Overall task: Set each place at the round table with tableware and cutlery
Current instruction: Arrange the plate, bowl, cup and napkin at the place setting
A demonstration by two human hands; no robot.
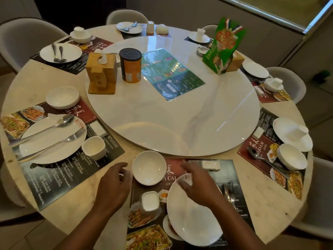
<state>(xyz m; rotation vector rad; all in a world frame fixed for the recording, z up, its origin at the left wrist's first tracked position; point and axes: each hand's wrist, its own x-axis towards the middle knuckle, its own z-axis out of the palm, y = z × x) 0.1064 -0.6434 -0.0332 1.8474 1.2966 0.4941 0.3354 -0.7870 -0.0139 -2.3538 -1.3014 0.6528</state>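
Head view looks down on the round table (72, 210), where the place nearest the person is partly laid on a printed placemat (234, 177). The left hand (115, 184) hangs just left of the white bowl (149, 168) with its fingers loosely curled and nothing in its grasp. Whether the fingertips touch the bowl's rim cannot be told. The right hand (197, 186) reaches over the far part of the large white plate (192, 219) with its fingers spread and relaxed, gripping nothing. Motion blur hides whether it rests on the plate.

A small white cup (150, 202) stands on the placemat between the bowl and the plate's left edge. Dark cutlery (228, 191) lies on the mat just right of the plate, too blurred to sort. A white napkin packet (210, 165) sits at the mat's far edge.

At the place to the left, a second plate (54, 135) carries a spoon (45, 129) and a fork (54, 145) side by side. A second cup (93, 147) stands at its right rim and a second bowl (62, 97) lies beyond it.

On the marble turntable (180, 123) stand a wooden tissue box (100, 74), an orange canister (131, 66) just beside it, a flat green menu sheet (171, 74) and a green carton (222, 49).
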